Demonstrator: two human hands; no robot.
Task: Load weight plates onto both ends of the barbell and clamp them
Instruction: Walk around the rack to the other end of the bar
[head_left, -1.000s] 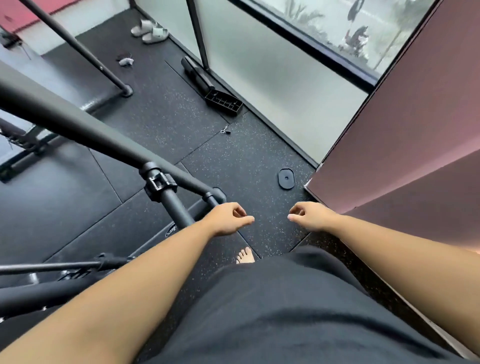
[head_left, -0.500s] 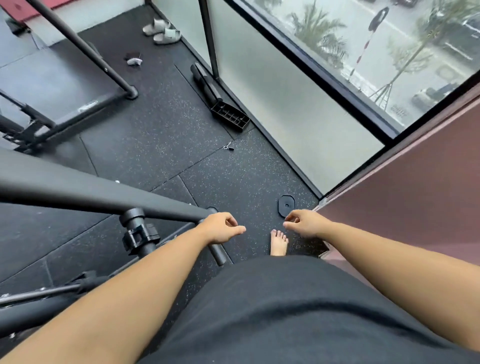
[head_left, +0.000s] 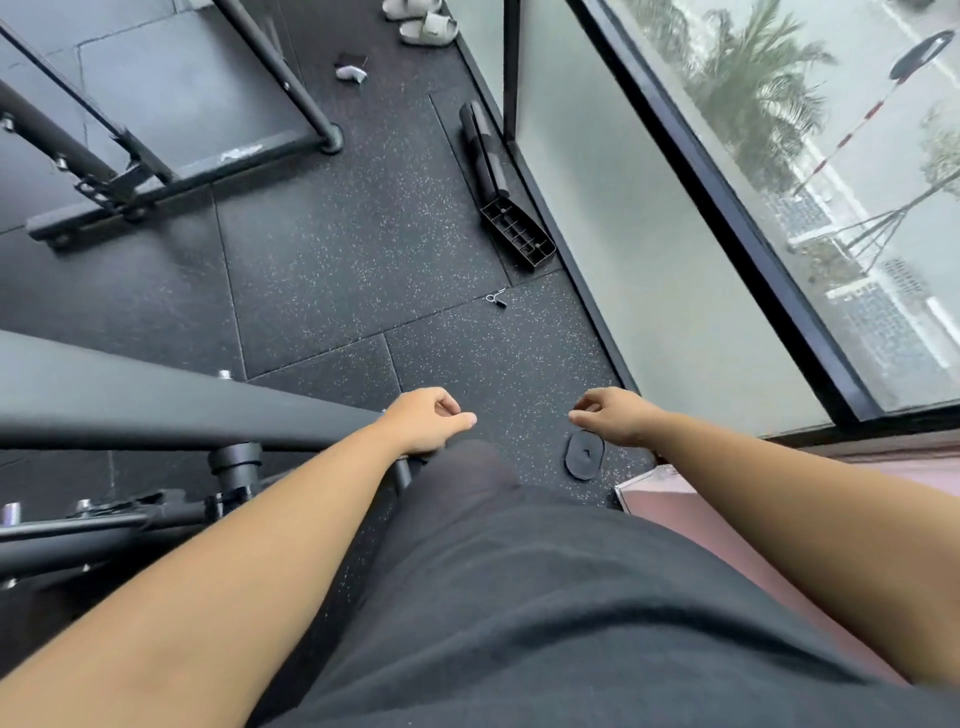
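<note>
- Left hand (head_left: 426, 423): held out over the floor (head_left: 337, 270), fingers loosely curled, nothing gripped.
- Right hand (head_left: 613, 415): held out level with the left, fingers loosely curled, empty.
- Hands are apart; dark-trousered knee (head_left: 467, 473) seen below the gap between them.
- Plate (head_left: 585, 455): small, black, flat on the floor just below the right hand, not touched, near the pink block's (head_left: 670, 499) corner.
- Clamp (head_left: 496, 298): small spring clip, lies on the floor on a mat seam, well ahead of both hands, near the window wall (head_left: 623, 234).
- Bar (head_left: 156, 400): thick dark tube crosses from the left edge, its end hidden behind the left wrist. Whether this is the barbell cannot be told.
- Sandals (head_left: 423, 21) at the top edge; black ribbed part (head_left: 517, 234) by the window base.
</note>
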